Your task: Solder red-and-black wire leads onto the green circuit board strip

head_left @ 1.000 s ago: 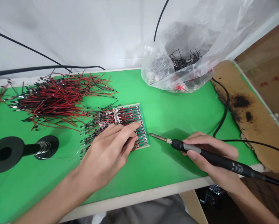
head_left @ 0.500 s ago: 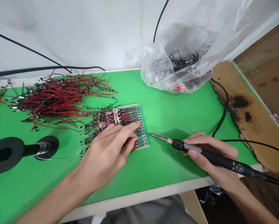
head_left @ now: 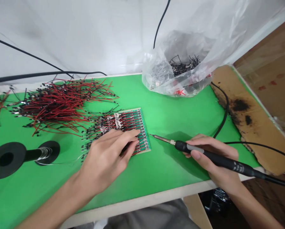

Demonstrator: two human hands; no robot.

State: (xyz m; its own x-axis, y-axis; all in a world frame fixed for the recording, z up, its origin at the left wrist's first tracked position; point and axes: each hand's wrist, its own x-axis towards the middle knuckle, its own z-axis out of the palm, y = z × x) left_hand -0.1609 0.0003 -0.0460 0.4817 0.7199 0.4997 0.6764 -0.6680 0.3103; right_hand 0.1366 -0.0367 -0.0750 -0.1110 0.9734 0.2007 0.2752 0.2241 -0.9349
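A green circuit board [head_left: 145,133] lies on the mat, with rows of red and black wired parts laid across it. My left hand [head_left: 109,152] rests over the board's lower left, thumb and forefinger pinched together on thin solder wire [head_left: 61,163]. That wire runs from a black spool [head_left: 6,159] at the left and passes under the hand, which hides part of the board. Held like a pen, a black soldering iron [head_left: 218,159] is in my right hand [head_left: 211,152]. Its metal tip points left, just off the board's right edge and apart from it.
Behind the board to the left is a heap of red and black wired parts [head_left: 59,105]. A clear plastic bag [head_left: 180,86] with dark wire pieces stands at the back. Scorched cardboard [head_left: 247,111] lies at the right, near a black cable [head_left: 225,111].
The view has shifted slightly. My left fingertips have drawn back a little toward me over the board. The iron's tip has moved slightly up along the board's right edge, still apart from it.
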